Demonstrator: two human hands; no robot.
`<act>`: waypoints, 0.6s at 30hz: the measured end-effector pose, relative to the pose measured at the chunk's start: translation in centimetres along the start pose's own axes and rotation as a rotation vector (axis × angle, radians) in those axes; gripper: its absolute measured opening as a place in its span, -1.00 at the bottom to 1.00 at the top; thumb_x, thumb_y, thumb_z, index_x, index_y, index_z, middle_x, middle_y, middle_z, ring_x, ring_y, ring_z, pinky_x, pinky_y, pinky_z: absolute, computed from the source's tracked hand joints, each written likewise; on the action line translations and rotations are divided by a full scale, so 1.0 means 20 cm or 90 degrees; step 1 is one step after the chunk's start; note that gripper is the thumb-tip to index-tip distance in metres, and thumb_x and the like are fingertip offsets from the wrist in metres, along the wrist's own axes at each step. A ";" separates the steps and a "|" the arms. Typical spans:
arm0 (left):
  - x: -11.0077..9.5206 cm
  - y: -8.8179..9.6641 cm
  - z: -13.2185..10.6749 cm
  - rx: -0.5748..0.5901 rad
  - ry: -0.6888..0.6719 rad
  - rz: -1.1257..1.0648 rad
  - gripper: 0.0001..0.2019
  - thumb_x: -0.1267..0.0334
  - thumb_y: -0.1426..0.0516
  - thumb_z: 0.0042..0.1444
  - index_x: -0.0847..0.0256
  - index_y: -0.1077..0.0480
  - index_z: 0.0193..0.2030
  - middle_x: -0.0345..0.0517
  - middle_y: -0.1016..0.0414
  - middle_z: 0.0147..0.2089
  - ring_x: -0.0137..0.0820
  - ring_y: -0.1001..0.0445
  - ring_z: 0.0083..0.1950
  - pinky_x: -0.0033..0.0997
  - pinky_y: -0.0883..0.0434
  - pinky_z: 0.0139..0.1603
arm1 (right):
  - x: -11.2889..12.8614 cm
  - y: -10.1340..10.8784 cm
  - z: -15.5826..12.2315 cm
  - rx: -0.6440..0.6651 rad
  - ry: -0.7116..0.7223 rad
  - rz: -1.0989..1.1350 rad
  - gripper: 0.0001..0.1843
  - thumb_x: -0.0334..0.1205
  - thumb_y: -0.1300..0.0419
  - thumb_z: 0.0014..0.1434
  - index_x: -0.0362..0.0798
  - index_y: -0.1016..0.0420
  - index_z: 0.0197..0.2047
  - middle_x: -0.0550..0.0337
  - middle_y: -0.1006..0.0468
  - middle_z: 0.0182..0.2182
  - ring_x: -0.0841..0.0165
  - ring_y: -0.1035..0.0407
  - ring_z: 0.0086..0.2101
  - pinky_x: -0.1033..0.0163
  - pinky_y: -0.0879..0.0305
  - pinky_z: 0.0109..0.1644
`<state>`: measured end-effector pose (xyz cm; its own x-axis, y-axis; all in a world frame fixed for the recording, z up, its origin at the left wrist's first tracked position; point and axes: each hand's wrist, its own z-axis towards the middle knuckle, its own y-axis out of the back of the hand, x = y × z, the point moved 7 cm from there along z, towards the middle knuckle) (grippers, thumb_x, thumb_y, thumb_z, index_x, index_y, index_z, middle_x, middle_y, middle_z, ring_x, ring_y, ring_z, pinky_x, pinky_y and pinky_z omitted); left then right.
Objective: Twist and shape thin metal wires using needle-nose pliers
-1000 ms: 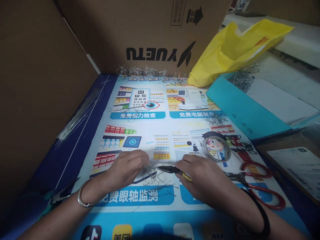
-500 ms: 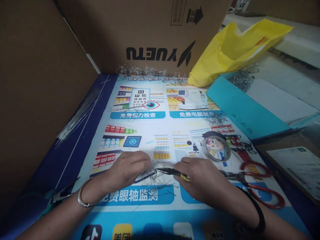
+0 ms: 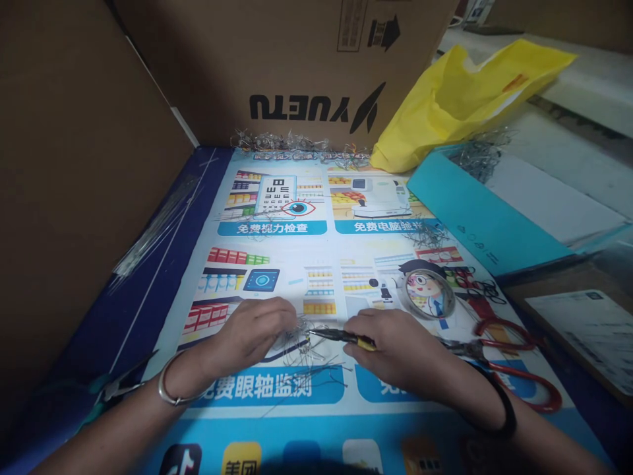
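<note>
My right hand (image 3: 390,343) is closed round a pair of needle-nose pliers (image 3: 332,335) with yellow on the handle. The pliers' dark tips point left and meet a small tangle of thin wire (image 3: 304,348) lying over the printed mat. My left hand (image 3: 260,330) is closed, its fingertips pinching at the left edge of that wire; which strand they hold is too fine to make out. Loose wire ends spread below the two hands. Red-handled scissors (image 3: 514,363) lie beside my right forearm, and green-handled pliers (image 3: 111,392) lie beside my left forearm.
A roll of clear tape (image 3: 451,297) sits right of centre. Behind it are a small wire pile (image 3: 426,234) and a teal box (image 3: 489,218) holding more wire. A yellow bag (image 3: 445,105) leans by the cardboard box (image 3: 297,59). Straight wires (image 3: 153,231) lie at left.
Both hands stay nearly in place. My right hand and the pliers have shifted very slightly, and my left wrist has moved a little to the right.
</note>
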<state>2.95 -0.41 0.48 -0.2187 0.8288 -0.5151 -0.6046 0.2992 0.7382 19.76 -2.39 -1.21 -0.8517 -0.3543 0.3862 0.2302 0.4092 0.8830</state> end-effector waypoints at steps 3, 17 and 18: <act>0.00 0.00 0.01 -0.005 -0.004 -0.003 -0.81 0.50 0.06 0.18 0.23 -0.27 -0.15 -0.06 -0.45 -0.26 -0.41 -0.43 -0.24 -0.44 -0.43 -0.28 | 0.00 0.00 0.00 0.008 0.011 0.019 -0.83 -0.17 -0.10 0.16 -0.03 -0.47 -0.34 0.18 -0.51 -0.40 0.37 -0.36 -0.34 0.33 -0.04 -0.33; 0.00 -0.01 0.00 0.013 0.007 0.013 -0.83 0.49 0.06 0.17 0.22 -0.26 -0.16 -0.10 -0.45 -0.29 -0.43 -0.42 -0.27 -0.46 -0.41 -0.31 | 0.02 -0.01 0.00 0.003 0.038 0.013 -0.85 -0.20 -0.10 0.15 -0.03 -0.47 -0.27 0.17 -0.48 -0.35 0.34 -0.36 -0.31 0.30 -0.08 -0.31; 0.00 -0.01 0.00 0.011 0.008 0.022 -0.83 0.49 0.06 0.17 0.22 -0.26 -0.17 -0.10 -0.45 -0.29 -0.43 -0.43 -0.28 -0.46 -0.41 -0.32 | 0.03 0.00 -0.01 -0.003 0.037 0.005 -0.85 -0.21 -0.10 0.15 -0.02 -0.47 -0.25 0.17 -0.48 -0.34 0.33 -0.36 -0.30 0.30 -0.08 -0.31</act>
<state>3.05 -0.43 0.31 -0.2490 0.8323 -0.4953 -0.5832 0.2794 0.7628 19.36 -2.71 -0.97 -0.8209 -0.4002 0.4075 0.2382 0.4085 0.8811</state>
